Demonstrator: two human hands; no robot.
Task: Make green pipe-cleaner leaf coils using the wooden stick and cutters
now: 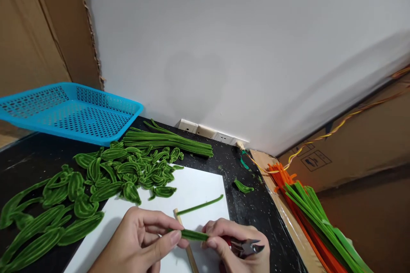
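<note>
we have a fuzzy green strip (194,235) stretched between both hands, above a white sheet (205,181) on the black counter (256,209). our left hand (137,239) has thumb and forefinger closed on one end; our right hand (238,243) pinches the other the same way, with red-handled cutters (248,248) tucked into its grip, their metal tips poking out past the hand. a wooden stick (191,258) lies below the strip, and a loose green stem (200,204) rests on the sheet near its top end.

what could go wrong, as we judge it: holding the cutters and the strip together may loosen our right pinch, so that end could slip or twist. those bare tips might nick a finger or snag the fuzz if the hand rolls. pulling too hard could bend the strip out of shape, and a sleeve or wrist could drag the green leaf shapes (118,170) out of their pile and tangle them.

as for writing, the cardboard box (358,149) on the right carries printed outline symbols, too small to make out. we can read no brand or label on the cutters or the blue basket (123,130).
</note>
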